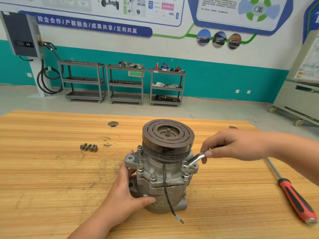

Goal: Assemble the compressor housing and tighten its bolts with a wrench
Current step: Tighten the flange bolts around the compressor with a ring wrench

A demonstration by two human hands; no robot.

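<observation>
Right grip (pixel 238 145) holds wrench (pixel 196 158) on compressor (pixel 165 171) (wall banner (pixel 86 25) reads 校企合作).

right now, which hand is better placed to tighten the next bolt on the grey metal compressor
Right. The right hand holds the silver metal wrench, whose head sits at a bolt on the grey metal compressor's right flange. The left hand grips its lower left side, likely steadying it.

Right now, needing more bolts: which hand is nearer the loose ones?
Left. The left hand grips the compressor, right of the loose bolts; the right hand holds the wrench farther right.
</observation>
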